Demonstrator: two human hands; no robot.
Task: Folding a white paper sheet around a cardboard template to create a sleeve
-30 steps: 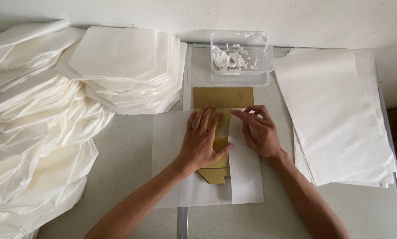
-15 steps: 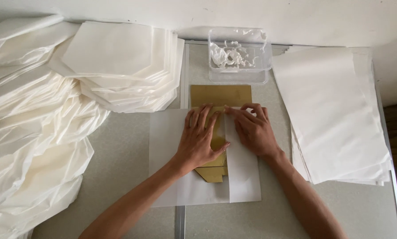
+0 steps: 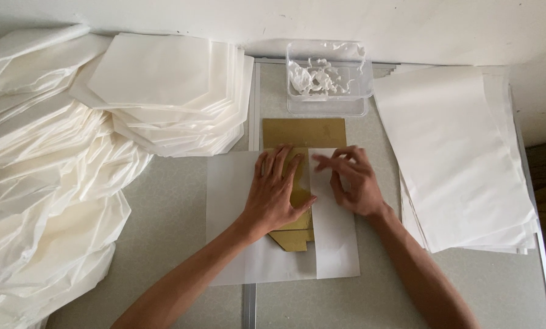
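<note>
paper sheet (image 3: 340, 244) on the desk (image 3: 169, 213) now has its right flap folded over the gold template (image 3: 303, 133). left hand (image 3: 276, 192) stays flat, fingers spread; right hand (image 3: 352, 181) has lifted slightly, fingers loosely curled, pressing the fold's edge.

White paper sheet (image 3: 230, 213): flat, its right part folded over the template
Mustard-brown cardboard template (image 3: 303, 132): flat, top edge bare, lower corner peeking out between the paper flaps
</note>
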